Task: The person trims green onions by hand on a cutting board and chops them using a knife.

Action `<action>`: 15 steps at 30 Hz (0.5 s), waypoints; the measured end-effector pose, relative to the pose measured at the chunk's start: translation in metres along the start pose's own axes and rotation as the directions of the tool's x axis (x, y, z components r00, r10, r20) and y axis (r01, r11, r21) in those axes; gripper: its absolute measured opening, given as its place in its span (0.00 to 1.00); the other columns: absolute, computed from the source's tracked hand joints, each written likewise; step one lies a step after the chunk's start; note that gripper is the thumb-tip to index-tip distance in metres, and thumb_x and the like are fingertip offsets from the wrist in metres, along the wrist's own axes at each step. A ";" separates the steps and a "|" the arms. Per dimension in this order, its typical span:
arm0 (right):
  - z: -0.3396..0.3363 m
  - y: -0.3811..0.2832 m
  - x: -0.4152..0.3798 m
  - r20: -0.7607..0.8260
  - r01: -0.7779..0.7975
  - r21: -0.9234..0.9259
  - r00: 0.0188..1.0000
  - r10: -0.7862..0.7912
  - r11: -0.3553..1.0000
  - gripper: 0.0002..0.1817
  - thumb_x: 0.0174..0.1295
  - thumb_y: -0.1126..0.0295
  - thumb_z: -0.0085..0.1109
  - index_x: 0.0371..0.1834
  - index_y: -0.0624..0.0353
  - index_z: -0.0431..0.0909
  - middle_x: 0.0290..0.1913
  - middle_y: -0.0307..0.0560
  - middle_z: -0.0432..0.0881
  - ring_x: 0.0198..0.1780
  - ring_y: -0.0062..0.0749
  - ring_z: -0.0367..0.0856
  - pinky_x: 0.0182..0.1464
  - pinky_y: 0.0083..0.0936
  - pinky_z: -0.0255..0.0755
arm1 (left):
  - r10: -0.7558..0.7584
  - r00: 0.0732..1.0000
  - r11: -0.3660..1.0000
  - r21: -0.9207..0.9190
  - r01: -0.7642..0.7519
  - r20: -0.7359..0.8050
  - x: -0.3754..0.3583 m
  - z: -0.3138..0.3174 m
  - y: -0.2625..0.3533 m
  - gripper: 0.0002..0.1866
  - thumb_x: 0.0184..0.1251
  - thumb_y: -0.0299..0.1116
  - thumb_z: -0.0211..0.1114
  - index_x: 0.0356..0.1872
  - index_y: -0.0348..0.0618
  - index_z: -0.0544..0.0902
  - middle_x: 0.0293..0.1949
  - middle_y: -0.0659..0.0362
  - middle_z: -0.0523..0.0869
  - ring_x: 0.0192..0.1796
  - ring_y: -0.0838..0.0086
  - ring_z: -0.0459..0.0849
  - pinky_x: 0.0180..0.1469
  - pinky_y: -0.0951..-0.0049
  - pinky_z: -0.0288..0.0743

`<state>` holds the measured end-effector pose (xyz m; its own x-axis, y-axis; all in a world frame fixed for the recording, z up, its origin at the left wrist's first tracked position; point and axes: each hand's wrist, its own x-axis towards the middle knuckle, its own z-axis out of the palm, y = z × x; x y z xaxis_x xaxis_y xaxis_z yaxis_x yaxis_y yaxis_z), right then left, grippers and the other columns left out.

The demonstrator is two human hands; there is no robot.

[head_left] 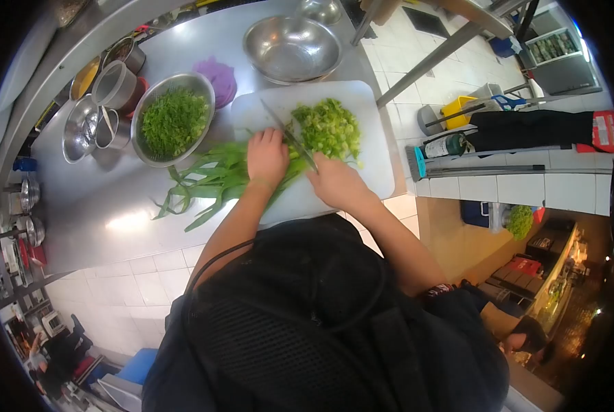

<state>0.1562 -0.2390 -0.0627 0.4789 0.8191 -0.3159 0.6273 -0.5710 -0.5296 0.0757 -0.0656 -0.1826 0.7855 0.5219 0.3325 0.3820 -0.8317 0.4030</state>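
Note:
Long green leafy stalks [218, 175] lie across the left part of a white cutting board [379, 154] and hang past its edge onto the metal table. My left hand [267, 159] presses on them with its fingers bent together. In my right hand [340, 182] is the handle of a knife [288, 134], whose blade points up and to the left, close beside my left fingers. A heap of chopped green pieces [326, 130] sits on the board just right of the blade. Left of the board, a metal bowl [137, 130] holds finely cut greens [175, 122].
Beyond the board are a wide metal bowl [290, 48] and a purple cloth [216, 79]. Metal bowls and a clear plastic container [118, 86] stand at the table's left. Table legs and a brush [415, 163] are at the right. Other people show at both lower corners.

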 end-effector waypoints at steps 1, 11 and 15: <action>-0.014 -0.005 -0.008 0.035 0.022 -0.020 0.999 -0.022 1.000 0.16 0.73 0.65 0.58 0.53 0.67 0.72 0.38 0.71 0.87 0.43 0.70 0.87 0.49 0.63 0.78 | -0.007 1.000 1.000 -0.006 0.007 -0.009 0.000 0.001 0.000 0.10 0.63 0.29 0.65 0.45 0.41 0.81 0.47 0.53 0.83 0.53 0.53 0.80 0.57 0.53 0.74; 0.058 0.036 0.036 -0.124 0.054 0.074 0.991 -0.044 0.996 0.15 0.71 0.67 0.58 0.51 0.68 0.72 0.37 0.71 0.86 0.41 0.71 0.86 0.49 0.63 0.77 | -0.044 0.999 0.999 0.012 0.044 0.003 -0.002 0.003 0.002 0.13 0.61 0.27 0.66 0.48 0.41 0.83 0.49 0.53 0.84 0.54 0.53 0.80 0.59 0.52 0.74; 0.058 0.047 0.001 -0.062 0.013 0.095 0.998 -0.007 0.995 0.15 0.72 0.65 0.58 0.52 0.66 0.73 0.37 0.69 0.86 0.43 0.69 0.86 0.49 0.62 0.77 | -0.064 0.998 0.997 0.044 0.063 0.019 0.000 0.003 0.001 0.13 0.61 0.27 0.65 0.48 0.41 0.84 0.50 0.52 0.84 0.55 0.53 0.80 0.60 0.52 0.74</action>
<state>0.1508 -0.2623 -0.1333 0.5114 0.8181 -0.2631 0.5720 -0.5525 -0.6063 0.0774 -0.0673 -0.1846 0.7687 0.5702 0.2899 0.4515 -0.8047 0.3856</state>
